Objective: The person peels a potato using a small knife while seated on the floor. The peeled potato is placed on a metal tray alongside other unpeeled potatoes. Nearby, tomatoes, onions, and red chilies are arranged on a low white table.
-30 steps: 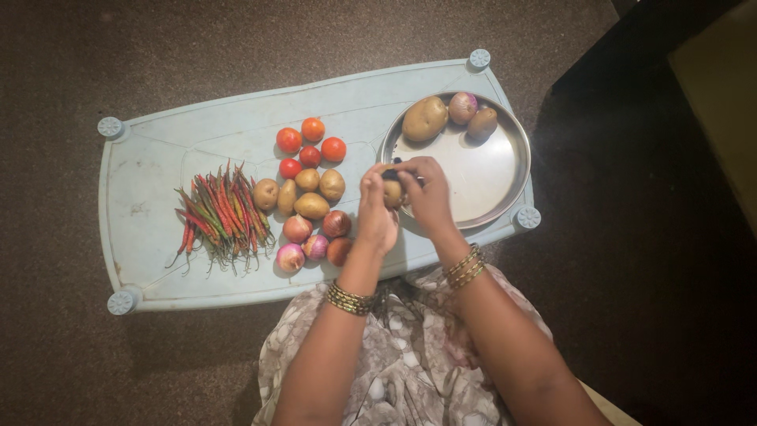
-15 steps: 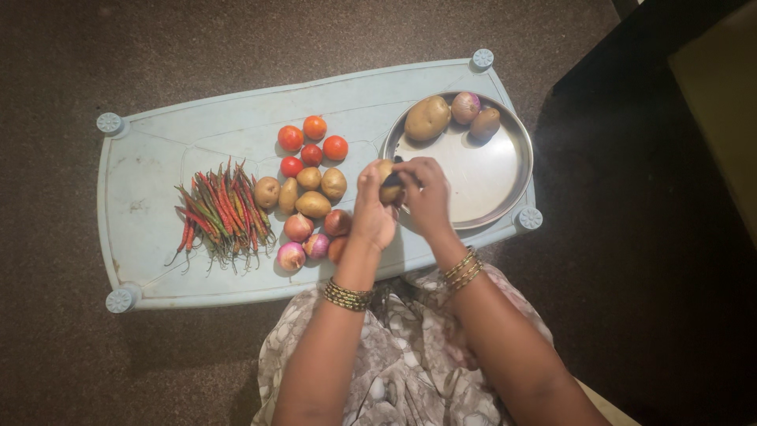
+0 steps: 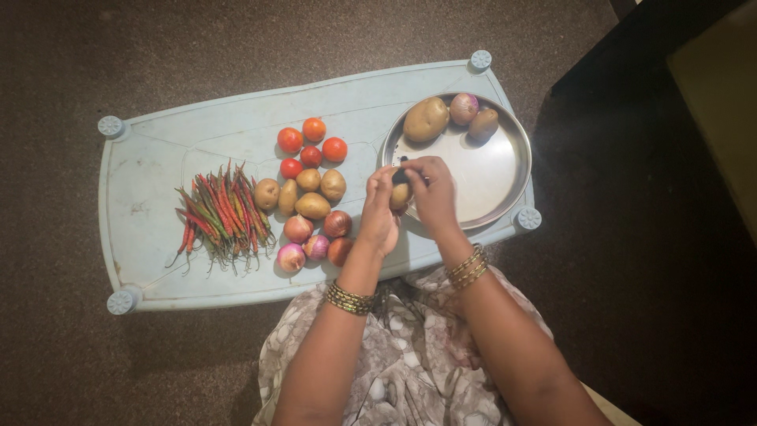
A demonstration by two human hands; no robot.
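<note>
Potato gripped by left hand, right hand grasping dark tool against it, steel plate just beside.

There are no packages, labels, signs or screens here. Around the hands only loose vegetables are seen, with no wrapping and no printed thing on them.

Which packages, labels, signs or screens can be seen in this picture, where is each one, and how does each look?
None in view: there is no package, label, sign or screen.
All the food lies loose on the pale blue plastic table and in the round steel plate.
The left hand and the right hand hold a small brown potato, which bears no sticker.
</note>
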